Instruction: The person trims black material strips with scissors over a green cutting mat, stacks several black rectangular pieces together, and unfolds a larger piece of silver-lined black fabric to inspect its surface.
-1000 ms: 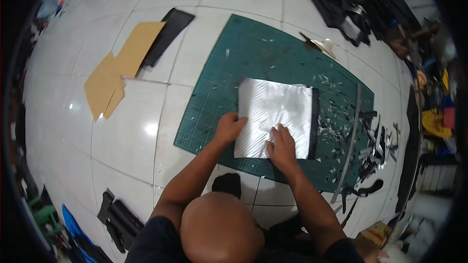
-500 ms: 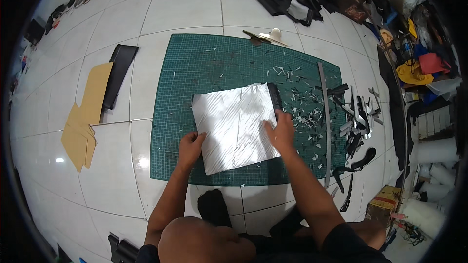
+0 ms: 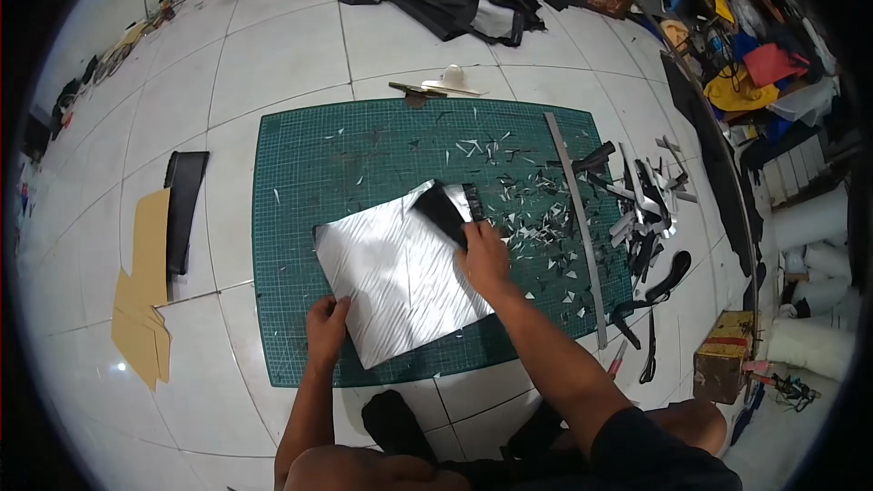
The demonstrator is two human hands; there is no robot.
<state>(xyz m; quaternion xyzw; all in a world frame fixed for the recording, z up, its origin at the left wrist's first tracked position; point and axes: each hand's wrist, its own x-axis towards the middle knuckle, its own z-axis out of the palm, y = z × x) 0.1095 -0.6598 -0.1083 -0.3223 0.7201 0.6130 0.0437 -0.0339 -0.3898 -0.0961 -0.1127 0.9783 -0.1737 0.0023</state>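
- White tiled floor (image 3: pixel 209 418) is spreading outward and fading into the dark fisheye rim; the person's head and legs are being cut off below.
- Mixed clutter (image 3: pixel 746 82) is crowding the right side, its pieces overlapping and running out of view.
- A green cutting mat (image 3: pixel 309 173) is lying on the floor, its lower middle hiding under the silver sheet.
- Crumpled black cloth (image 3: pixel 436 9) is sprawling beyond the mat.
- The silver sheet (image 3: pixel 391 282) is lying tilted on the mat, shining and showing slanting creases.
- Tan card (image 3: pixel 150 245) is lying left of the mat, partly covering a black strip (image 3: pixel 186 218).
- A box (image 3: pixel 725 364) is standing near the right forearm.
- A metal ruler (image 3: pixel 575 218) is crossing the mat's right side, with tangled offcuts (image 3: pixel 647 209) lying beyond it.
- The right hand (image 3: pixel 485 259) is clamping its fingers on a black flap (image 3: pixel 439 214), which is covering the sheet's upper right; it is perhaps the sheet's own backing, but blur is obscuring the join.
- The left hand (image 3: pixel 327 320) is touching the left edge, fingers curling; I cannot tell whether they are gripping.
- Tiny scraps (image 3: pixel 546 218) are littering the mat between sheet and ruler.
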